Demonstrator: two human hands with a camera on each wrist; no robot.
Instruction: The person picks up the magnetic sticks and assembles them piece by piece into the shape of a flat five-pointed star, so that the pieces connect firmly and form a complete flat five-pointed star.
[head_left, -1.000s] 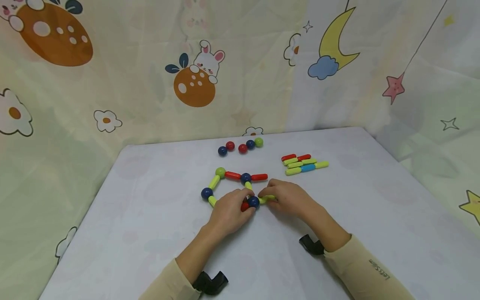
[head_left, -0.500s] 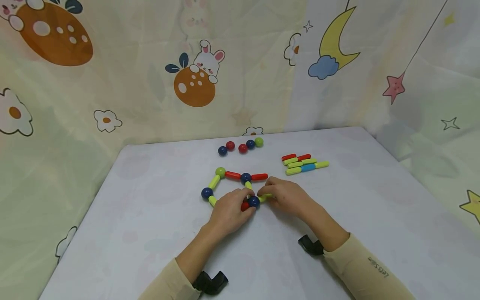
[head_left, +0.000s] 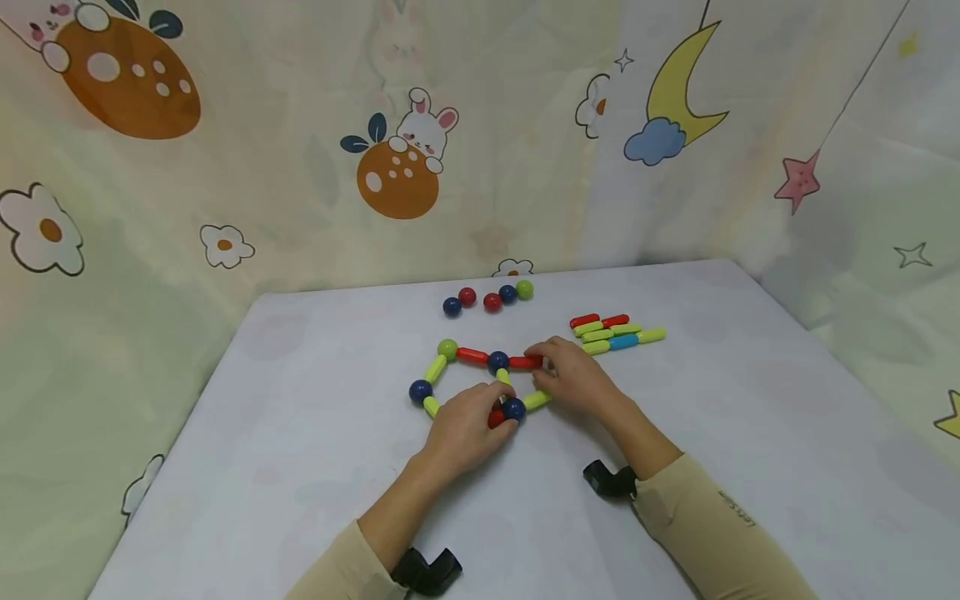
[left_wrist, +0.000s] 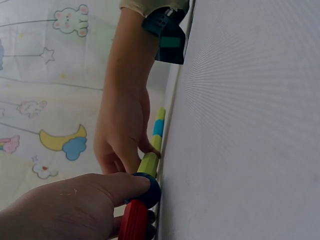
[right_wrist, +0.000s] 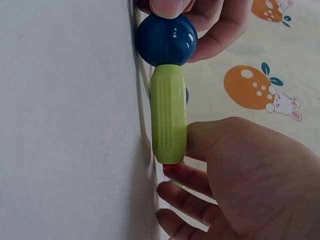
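Blue, green, red and yellow-green pieces form a joined frame on the table. My left hand (head_left: 463, 427) grips its near blue ball (head_left: 513, 409), with the thumb lying on the ball in the left wrist view. A yellow-green stick (head_left: 537, 400) sticks out rightward from that ball. My right hand (head_left: 576, 379) pinches the free end of the red stick (head_left: 521, 362) that runs from the far blue ball (head_left: 498, 361). Seen in the right wrist view, the red end shows between thumb and index finger, behind the yellow-green stick (right_wrist: 169, 115).
Several loose balls, such as a red one (head_left: 492, 302) and a green one (head_left: 524, 289), lie near the table's back edge. Loose sticks, among them a blue one (head_left: 623, 342), lie beyond my right hand. A patterned cloth (head_left: 285, 167) hangs behind the table.
My right hand has left the yellow-green stick and moved away from me to the red stick's end. My left hand stays at the blue ball. The head view has shifted slightly.
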